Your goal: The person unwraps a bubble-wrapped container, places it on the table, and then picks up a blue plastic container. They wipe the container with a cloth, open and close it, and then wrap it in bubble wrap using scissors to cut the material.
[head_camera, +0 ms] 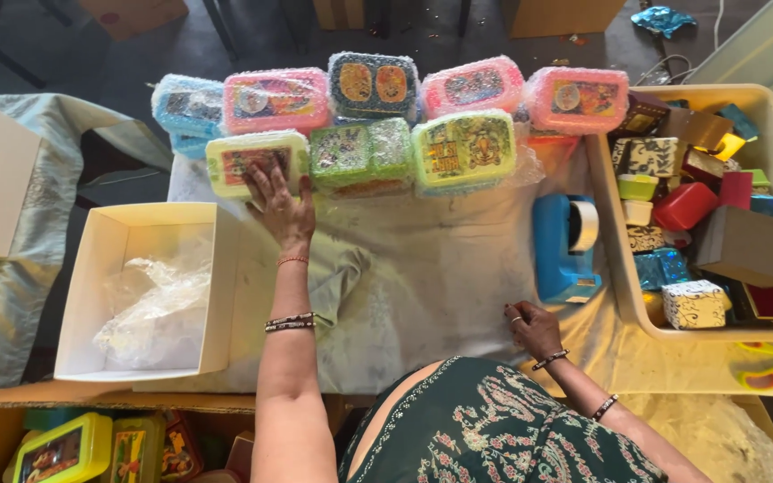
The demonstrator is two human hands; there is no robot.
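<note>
left hand (281, 207) lies flat and released on a yellow bubble-wrapped box (255, 160) at the desk's far edge, right hand (534, 326) loosely curled, holding nothing; a nudge could topple the stacked boxes.

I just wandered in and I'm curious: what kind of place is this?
It looks like a small packing or gift-wrapping workspace. Bubble-wrapped lunch boxes are lined up on a cloth-covered table, a blue tape dispenser sits nearby, an open white carton waits beside the left hand, and a tray holds small gift boxes.
</note>
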